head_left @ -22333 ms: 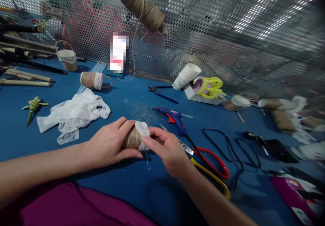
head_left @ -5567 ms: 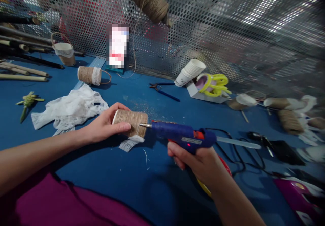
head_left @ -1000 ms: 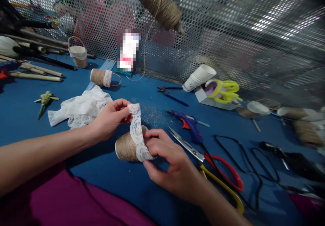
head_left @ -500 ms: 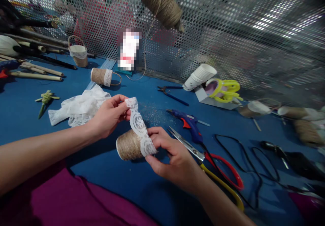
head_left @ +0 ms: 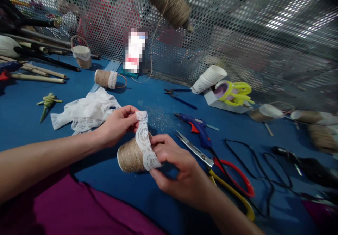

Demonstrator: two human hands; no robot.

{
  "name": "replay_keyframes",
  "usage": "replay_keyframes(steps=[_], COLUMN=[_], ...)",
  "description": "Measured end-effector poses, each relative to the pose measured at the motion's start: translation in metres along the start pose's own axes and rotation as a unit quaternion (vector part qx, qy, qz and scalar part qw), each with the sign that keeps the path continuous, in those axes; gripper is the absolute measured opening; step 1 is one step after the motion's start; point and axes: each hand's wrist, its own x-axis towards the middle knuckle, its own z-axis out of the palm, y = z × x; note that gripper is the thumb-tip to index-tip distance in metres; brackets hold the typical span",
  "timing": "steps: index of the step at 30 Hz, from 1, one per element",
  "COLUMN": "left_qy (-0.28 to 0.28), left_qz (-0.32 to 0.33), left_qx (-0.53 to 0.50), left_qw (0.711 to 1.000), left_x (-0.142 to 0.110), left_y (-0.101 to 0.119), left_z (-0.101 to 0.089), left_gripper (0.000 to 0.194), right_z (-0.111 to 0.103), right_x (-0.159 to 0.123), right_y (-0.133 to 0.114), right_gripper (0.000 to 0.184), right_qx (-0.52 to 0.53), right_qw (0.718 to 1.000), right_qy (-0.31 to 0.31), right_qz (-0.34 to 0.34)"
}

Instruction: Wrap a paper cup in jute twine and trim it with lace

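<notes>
A cup wrapped in brown twine [head_left: 130, 155] lies tilted on its side just above the blue table, its small white-edged end toward the left. My right hand [head_left: 179, 168] grips it at the wide end, thumb below and fingers above. White lace ribbon [head_left: 143, 136] curves over the cup's wide end and rises free of it. My left hand [head_left: 120, 124] pinches the ribbon's upper end between thumb and fingers. To the left, a loose heap of white lace [head_left: 87, 110] lies behind my left forearm.
Right of my hands are a blue glue gun [head_left: 199, 127], large scissors [head_left: 198, 154] with red and yellow handles, and pliers [head_left: 179, 97]. Finished twine cups [head_left: 102, 79] stand at the back left. Stacked paper cups [head_left: 210, 79] lean by the mesh [head_left: 105, 23]. A twine spool [head_left: 169, 4] hangs above.
My left hand has moved slightly right and down with the lace end, bringing the ribbon closer to the cup. The cup has shifted a little left and down.
</notes>
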Motion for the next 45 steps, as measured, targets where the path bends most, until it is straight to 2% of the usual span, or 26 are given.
replay_keyframes(steps=[13,25,30,33,35,39,41,45], left_qy=[-0.01,-0.101,-0.08,-0.059,-0.1,-0.274,-0.283,-0.21], left_qz=[-0.072,-0.159,-0.163,-0.149,-0.166,-0.226,-0.205,-0.096], left_qx=[0.008,0.053,0.07,0.051,0.041,0.035,0.04,0.088], left_qw=[0.997,0.981,0.981,0.986,0.98,0.934,0.936,0.969], left_x=[-0.006,-0.009,-0.003,0.002,0.003,-0.001,-0.003,-0.004], left_y=[0.0,-0.004,-0.004,-0.001,0.003,0.012,0.013,0.007], left_z=[0.007,0.006,0.001,-0.004,-0.007,-0.011,-0.011,-0.008], left_gripper=[0.013,0.014,0.015,0.025,0.038,0.062,0.063,0.061], right_z=[0.001,0.002,0.001,-0.002,-0.005,-0.011,-0.013,-0.016], right_x=[0.0,0.001,0.0,0.0,-0.001,-0.005,-0.006,-0.005], right_y=[-0.003,-0.007,-0.005,-0.001,0.005,0.018,0.021,0.022], right_gripper=[0.017,0.019,0.018,0.015,0.014,0.011,0.01,0.017], right_qx=[-0.008,0.015,0.029,0.035,0.033,0.031,0.028,0.034], right_qw=[1.0,0.999,0.999,0.999,0.996,0.991,0.991,0.989], right_qy=[-0.014,-0.031,-0.008,0.033,0.069,0.102,0.092,0.08], right_qz=[-0.018,-0.024,-0.011,0.019,0.048,0.082,0.091,0.12])
